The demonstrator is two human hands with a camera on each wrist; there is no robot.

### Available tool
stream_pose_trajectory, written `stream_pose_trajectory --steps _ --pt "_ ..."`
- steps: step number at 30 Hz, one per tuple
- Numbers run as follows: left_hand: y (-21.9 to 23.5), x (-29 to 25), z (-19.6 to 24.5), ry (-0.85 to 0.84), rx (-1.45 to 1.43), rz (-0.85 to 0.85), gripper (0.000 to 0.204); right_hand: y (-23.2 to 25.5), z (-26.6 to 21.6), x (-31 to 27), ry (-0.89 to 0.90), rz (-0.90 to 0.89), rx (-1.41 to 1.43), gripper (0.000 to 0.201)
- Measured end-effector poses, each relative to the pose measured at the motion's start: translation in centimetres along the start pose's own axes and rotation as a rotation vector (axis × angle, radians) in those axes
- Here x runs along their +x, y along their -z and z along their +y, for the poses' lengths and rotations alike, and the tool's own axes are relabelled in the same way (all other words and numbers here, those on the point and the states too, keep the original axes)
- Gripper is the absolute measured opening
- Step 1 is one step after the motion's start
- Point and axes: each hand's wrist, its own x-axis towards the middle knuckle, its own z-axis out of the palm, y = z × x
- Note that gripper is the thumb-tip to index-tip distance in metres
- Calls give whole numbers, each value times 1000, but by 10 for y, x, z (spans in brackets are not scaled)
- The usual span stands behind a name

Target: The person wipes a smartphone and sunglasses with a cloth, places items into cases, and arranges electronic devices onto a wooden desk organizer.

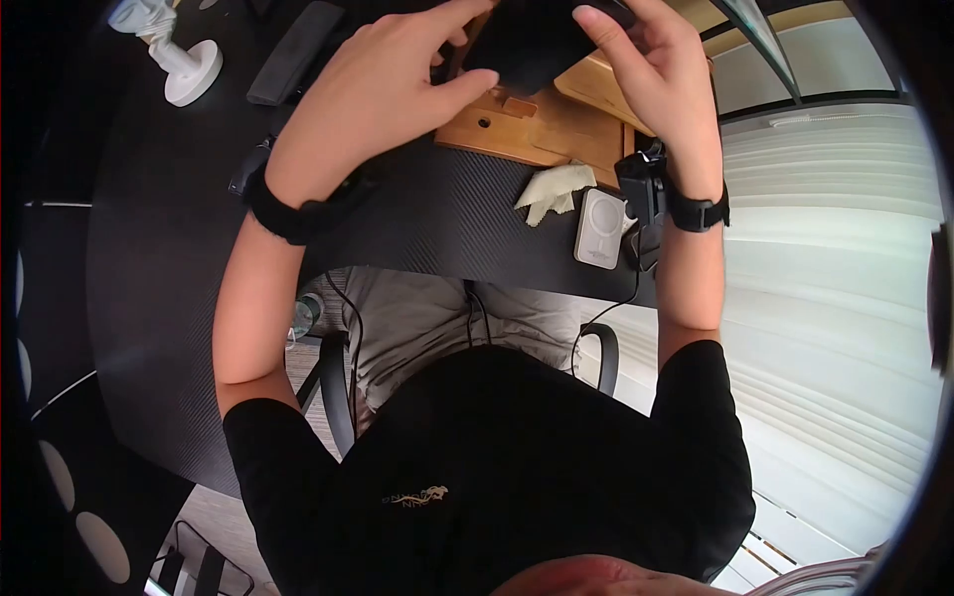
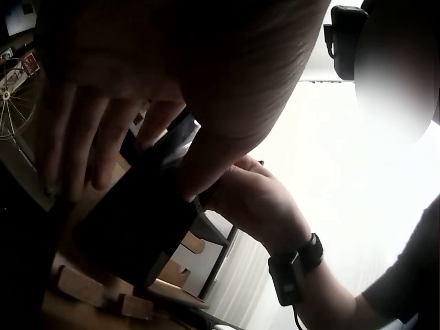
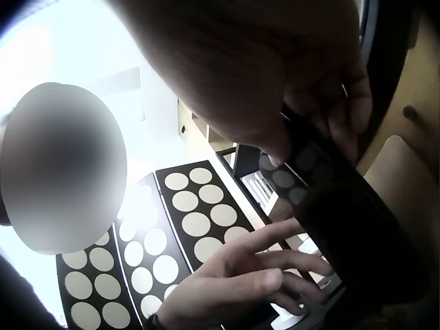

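Observation:
A dark flat object [image 1: 532, 45] with a glossy, reflecting face [image 3: 344, 213] is held up at the top of the head view. My right hand [image 1: 671, 84] grips its edge, thumb on one face and fingers behind, as the right wrist view [image 3: 275, 89] shows. My left hand [image 1: 373, 94] is at the object's other side, its fingers spread and extended; in the left wrist view [image 2: 165, 82] the thumb overlaps the object [image 2: 137, 220]. Whether the left fingertips touch it I cannot tell. Below lies a wooden stand or tray [image 1: 497, 134].
On the black desk [image 1: 427, 219] are a pale cloth [image 1: 556, 189], a white rounded device [image 1: 600, 228] and a dark case [image 1: 295, 55]. A white stand [image 1: 192, 74] is at the upper left. Blinds [image 1: 835, 248] hang at the right.

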Motion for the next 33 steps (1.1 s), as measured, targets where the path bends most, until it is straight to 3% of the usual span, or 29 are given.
stream_pose_trajectory --steps 24,28,30,31,33 --pt "20 -6 -10 222 19 -197 47 -13 2 33 244 86 -642 27" --pt "33 -5 -18 124 23 -158 45 -10 -9 14 280 102 -738 28" --pt "57 -1 -8 16 -104 -171 41 -13 -13 7 298 113 -780 29" --pt "54 -13 -9 2 -360 -15 39 -15 -12 0 296 117 -774 29" --pt "67 -19 -25 65 -283 -50 38 -20 -6 -26 372 -226 -555 24"
